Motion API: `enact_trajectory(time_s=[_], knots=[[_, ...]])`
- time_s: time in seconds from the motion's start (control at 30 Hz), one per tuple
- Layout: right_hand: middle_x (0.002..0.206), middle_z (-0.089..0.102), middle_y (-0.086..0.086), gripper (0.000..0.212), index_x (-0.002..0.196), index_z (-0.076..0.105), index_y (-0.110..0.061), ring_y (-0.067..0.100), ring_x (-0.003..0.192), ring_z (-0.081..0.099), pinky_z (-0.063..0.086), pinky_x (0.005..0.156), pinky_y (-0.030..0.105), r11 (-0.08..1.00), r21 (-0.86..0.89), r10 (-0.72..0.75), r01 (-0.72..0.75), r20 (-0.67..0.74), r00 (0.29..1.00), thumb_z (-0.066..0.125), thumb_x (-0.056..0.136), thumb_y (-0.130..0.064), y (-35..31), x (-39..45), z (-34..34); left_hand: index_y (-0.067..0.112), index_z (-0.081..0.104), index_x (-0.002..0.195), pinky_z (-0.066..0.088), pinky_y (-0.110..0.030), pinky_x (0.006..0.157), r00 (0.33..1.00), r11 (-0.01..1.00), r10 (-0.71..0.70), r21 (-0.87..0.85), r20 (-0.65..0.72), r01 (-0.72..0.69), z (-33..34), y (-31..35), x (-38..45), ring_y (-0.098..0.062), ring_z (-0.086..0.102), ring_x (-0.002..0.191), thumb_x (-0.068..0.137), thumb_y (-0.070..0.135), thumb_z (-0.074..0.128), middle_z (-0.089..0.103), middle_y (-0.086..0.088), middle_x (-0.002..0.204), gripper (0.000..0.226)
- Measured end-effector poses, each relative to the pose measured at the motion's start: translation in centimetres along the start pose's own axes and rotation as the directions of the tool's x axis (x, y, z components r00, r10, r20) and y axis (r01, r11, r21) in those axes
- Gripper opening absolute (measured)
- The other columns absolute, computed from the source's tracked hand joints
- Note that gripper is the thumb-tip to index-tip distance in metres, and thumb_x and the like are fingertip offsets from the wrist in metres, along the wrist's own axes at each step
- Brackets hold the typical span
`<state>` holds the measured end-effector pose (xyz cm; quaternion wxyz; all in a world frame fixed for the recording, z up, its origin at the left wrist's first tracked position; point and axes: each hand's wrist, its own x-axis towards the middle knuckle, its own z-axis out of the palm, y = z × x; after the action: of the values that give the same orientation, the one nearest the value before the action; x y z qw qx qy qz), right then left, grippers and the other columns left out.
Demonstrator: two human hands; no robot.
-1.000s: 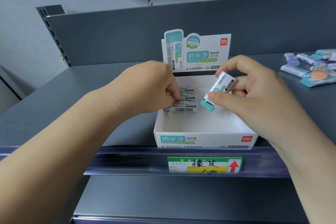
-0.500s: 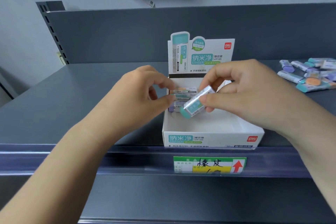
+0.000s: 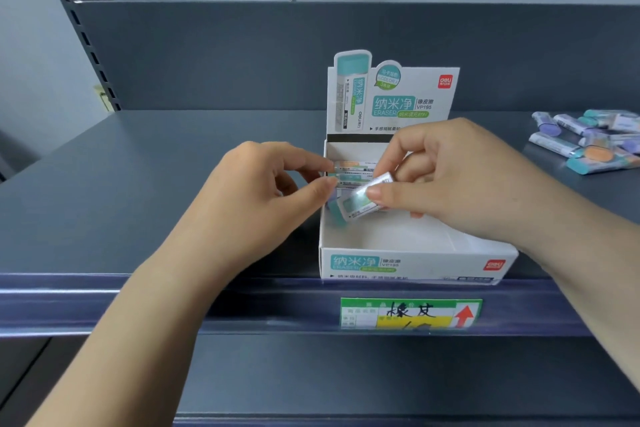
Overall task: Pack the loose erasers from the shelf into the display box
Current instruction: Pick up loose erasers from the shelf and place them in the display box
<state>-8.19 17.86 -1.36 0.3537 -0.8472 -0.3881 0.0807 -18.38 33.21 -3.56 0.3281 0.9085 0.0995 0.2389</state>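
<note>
The right hand [image 3: 460, 173] pinches one eraser [image 3: 360, 199] between thumb and forefinger and holds it tilted, teal end down, over the back left corner of the display box [image 3: 412, 263], probably so that it can slide in beside the row already packed [image 3: 353, 172] there. The left hand [image 3: 256, 198] is at the left wall of the box, its thumb and forefinger close together near the row, perhaps to keep it upright; whether they touch it I cannot tell. The eraser is a small block in a white and teal paper sleeve. Most of the box is not filled yet. More loose erasers [image 3: 588, 140] lie in a heap on the shelf [image 3: 173, 156], well apart to the right.
</note>
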Motion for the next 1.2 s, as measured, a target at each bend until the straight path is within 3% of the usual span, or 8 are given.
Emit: enact_trajectory(time_s=[0.17,0.4,0.53,0.63,0.77,0.87,1.03,1.2], knots=[[0.063,0.066,-0.003,0.012,0.073,0.064,-0.029,0.004,0.056,0.051,0.039,0.053,0.017,0.976,-0.214,-0.035,0.029,-0.022,0.999,0.073,0.072,-0.037,0.2,0.2,0.0,0.033,0.072,0.092,0.038,-0.011,0.050,1.000,1.000,0.008,-0.014,-0.011,-0.008,0.1,-0.4,0.0,-0.003,0.048,0.055,0.078,0.031,0.062,0.061,0.025,0.078,0.017],[0.066,0.066,-0.010,0.018,0.080,0.061,-0.037,0.004,0.065,0.057,0.040,0.054,0.012,0.925,-0.376,-0.026,0.059,0.092,0.995,0.074,0.068,-0.043,-0.1,-0.3,-0.6,0.034,0.071,0.092,0.037,-0.009,0.047,1.000,0.999,-0.003,-0.032,-0.010,0.003,0.1,-0.5,-0.2,-0.004,0.046,0.050,0.075,0.038,0.059,0.064,0.010,0.065,0.021],[0.065,0.066,-0.014,0.017,0.080,0.064,-0.037,-0.009,0.074,0.055,0.038,0.051,0.010,0.906,-0.415,-0.030,0.086,0.139,0.990,0.075,0.068,-0.040,-0.1,-0.2,-1.0,0.038,0.069,0.087,0.036,-0.009,0.046,1.000,0.999,-0.001,-0.040,-0.001,0.001,0.1,-0.4,-0.1,-0.004,0.046,0.049,0.076,0.036,0.060,0.060,0.031,0.071,0.014],[0.064,0.064,-0.015,0.018,0.085,0.067,-0.036,-0.002,0.065,0.057,0.039,0.056,0.010,0.892,-0.439,-0.049,0.105,0.137,0.989,0.074,0.069,-0.042,0.0,-0.2,-1.0,0.038,0.068,0.085,0.036,-0.009,0.045,1.000,0.999,0.002,-0.036,-0.002,-0.002,0.1,-0.3,-0.1,-0.004,0.045,0.048,0.075,0.036,0.060,0.061,0.029,0.072,0.013],[0.064,0.065,-0.014,0.021,0.091,0.068,-0.031,-0.009,0.075,0.053,0.037,0.058,0.006,0.864,-0.476,-0.096,0.164,0.164,0.982,0.068,0.073,-0.043,0.2,-0.2,-1.2,0.038,0.068,0.083,0.037,-0.012,0.048,1.000,1.000,0.007,-0.028,-0.001,-0.007,0.1,-0.3,-0.1,-0.005,0.046,0.050,0.076,0.035,0.061,0.060,0.025,0.077,0.010],[0.064,0.061,-0.016,0.025,0.098,0.066,-0.028,-0.005,0.056,0.047,0.033,0.058,0.005,0.783,-0.571,-0.143,0.245,0.218,0.965,0.060,0.079,-0.043,0.1,-0.4,-1.2,0.038,0.067,0.083,0.036,-0.013,0.048,1.000,1.000,0.011,-0.026,0.007,-0.011,0.1,-0.3,-0.1,-0.004,0.046,0.049,0.077,0.035,0.062,0.061,0.025,0.074,0.009],[0.067,0.067,-0.010,0.034,0.097,0.068,-0.024,-0.001,0.066,0.059,0.048,0.070,0.023,0.792,-0.556,-0.163,0.252,0.205,0.965,0.053,0.075,-0.045,-0.1,-0.2,-1.5,0.038,0.068,0.083,0.036,-0.017,0.049,1.000,1.000,0.013,-0.020,0.011,-0.013,0.1,-0.3,-0.1,-0.008,0.044,0.050,0.077,0.035,0.061,0.062,0.020,0.075,0.009],[0.064,0.062,-0.018,0.047,0.097,0.068,-0.027,-0.005,0.065,0.057,0.042,0.065,0.011,0.824,-0.496,-0.181,0.273,0.227,0.957,0.044,0.067,-0.052,-0.2,-0.3,-1.3,0.034,0.070,0.088,0.038,-0.010,0.049,1.000,1.000,0.012,-0.015,0.029,-0.011,0.0,-0.4,-0.1,-0.002,0.049,0.050,0.077,0.038,0.060,0.058,0.033,0.078,0.016]])
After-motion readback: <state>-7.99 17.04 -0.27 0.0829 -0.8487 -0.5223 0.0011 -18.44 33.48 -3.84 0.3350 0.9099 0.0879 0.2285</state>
